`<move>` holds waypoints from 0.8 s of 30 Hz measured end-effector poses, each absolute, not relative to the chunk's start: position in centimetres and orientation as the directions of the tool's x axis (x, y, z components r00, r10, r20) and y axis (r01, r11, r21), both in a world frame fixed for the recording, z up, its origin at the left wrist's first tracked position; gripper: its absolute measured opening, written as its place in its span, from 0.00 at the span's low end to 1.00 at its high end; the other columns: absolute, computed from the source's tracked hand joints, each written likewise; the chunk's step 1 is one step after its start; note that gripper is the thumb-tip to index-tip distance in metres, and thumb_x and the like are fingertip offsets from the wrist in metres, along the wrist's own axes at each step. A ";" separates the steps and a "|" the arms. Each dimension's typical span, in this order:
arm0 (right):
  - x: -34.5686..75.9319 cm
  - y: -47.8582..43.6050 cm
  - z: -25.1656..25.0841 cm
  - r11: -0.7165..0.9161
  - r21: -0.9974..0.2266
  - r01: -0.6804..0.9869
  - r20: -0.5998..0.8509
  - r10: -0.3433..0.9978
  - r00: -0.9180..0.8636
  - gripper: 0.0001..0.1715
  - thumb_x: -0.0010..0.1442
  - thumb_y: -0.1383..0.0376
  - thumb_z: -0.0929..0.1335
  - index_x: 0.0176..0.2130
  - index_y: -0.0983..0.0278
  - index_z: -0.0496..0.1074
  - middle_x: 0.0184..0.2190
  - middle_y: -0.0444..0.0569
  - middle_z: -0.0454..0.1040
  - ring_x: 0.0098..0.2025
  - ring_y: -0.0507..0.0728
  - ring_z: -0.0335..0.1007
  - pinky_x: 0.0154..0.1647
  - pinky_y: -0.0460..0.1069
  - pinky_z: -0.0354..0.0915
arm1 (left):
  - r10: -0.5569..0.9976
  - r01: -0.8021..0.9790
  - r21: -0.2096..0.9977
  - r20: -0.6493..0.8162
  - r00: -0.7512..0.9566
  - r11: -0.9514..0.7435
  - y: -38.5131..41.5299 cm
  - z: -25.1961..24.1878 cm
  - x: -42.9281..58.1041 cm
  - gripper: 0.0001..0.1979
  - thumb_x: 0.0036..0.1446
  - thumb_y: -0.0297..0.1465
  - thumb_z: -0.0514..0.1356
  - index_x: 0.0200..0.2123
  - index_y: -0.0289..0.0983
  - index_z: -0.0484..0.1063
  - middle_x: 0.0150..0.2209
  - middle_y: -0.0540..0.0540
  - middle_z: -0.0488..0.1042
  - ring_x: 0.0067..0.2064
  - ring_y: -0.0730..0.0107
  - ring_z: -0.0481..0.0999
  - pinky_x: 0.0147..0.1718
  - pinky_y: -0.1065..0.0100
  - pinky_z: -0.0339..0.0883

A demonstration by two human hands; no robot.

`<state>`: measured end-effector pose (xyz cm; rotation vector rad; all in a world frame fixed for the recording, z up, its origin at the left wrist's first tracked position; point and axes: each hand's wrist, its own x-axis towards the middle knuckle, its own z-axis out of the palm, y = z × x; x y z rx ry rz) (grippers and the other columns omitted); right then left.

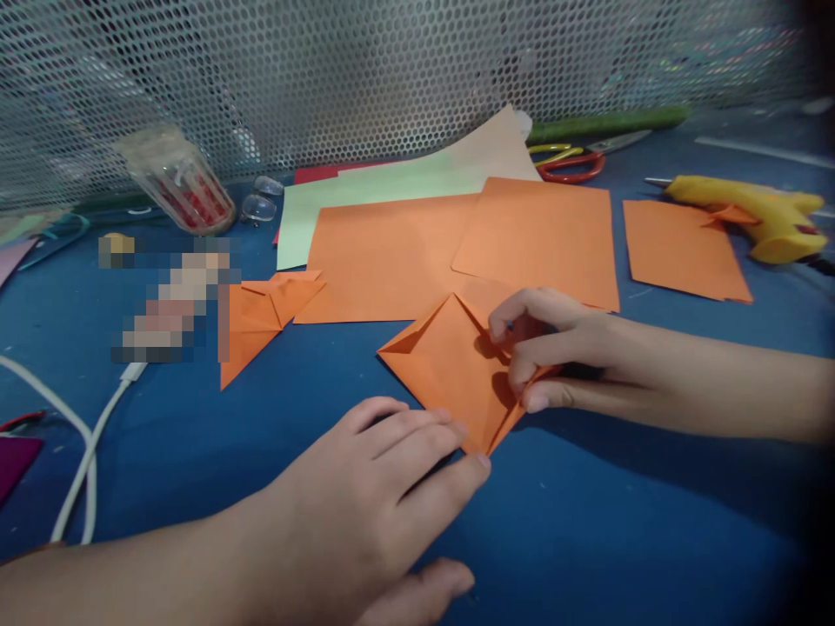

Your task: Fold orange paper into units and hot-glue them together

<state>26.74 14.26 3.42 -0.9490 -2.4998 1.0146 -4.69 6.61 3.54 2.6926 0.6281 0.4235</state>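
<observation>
A partly folded orange paper square (pixel 450 369) lies cornerwise on the blue table, with creased flaps along its upper left and right edges. My left hand (pixel 404 487) is spread flat, its fingertips resting on the paper's lower edge and near corner. At the right corner my right hand (pixel 548 348) pinches a raised flap between thumb and fingers. Just to the left sits a folded orange paper piece (pixel 267 317) with pointed ends. Behind the square are larger orange sheets (pixel 384 252), partly overlapping one another.
A yellow glue gun (pixel 750 204) lies at right beside an orange paper stack (pixel 684 252). Red-handled scissors (pixel 580 167) rest behind the sheets. At left are a clear jar (pixel 183 187), eyeglasses (pixel 259 207) and a white cable (pixel 97 443). A perforated metal panel (pixel 365 78) borders the back.
</observation>
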 end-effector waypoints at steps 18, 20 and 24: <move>25.7 11.4 2.0 0.688 -0.299 0.662 0.412 0.718 -0.561 0.21 0.82 0.54 0.64 0.40 0.58 0.78 0.34 0.48 0.83 0.31 0.59 0.83 0.30 0.52 0.76 | 0.691 0.624 0.319 0.167 0.703 -0.713 8.2 2.5 -5.6 0.23 0.84 0.37 0.53 0.74 0.33 0.70 0.77 0.36 0.70 0.80 0.53 0.67 0.79 0.47 0.61; 25.6 11.0 2.1 0.715 -0.203 0.669 0.438 0.677 -0.591 0.23 0.84 0.60 0.61 0.41 0.59 0.80 0.37 0.51 0.85 0.36 0.61 0.86 0.34 0.53 0.79 | 0.673 0.622 0.269 0.185 0.716 -0.736 8.1 2.4 -5.6 0.24 0.86 0.37 0.51 0.74 0.32 0.69 0.76 0.35 0.72 0.79 0.51 0.69 0.77 0.46 0.64; 25.3 10.8 2.4 0.758 -0.100 0.644 0.442 0.614 -0.654 0.26 0.83 0.66 0.58 0.42 0.61 0.82 0.38 0.51 0.86 0.37 0.60 0.87 0.36 0.51 0.81 | 0.637 0.605 0.201 0.284 0.716 -0.770 8.0 2.4 -5.3 0.23 0.86 0.36 0.49 0.68 0.29 0.75 0.70 0.34 0.79 0.71 0.47 0.78 0.68 0.45 0.75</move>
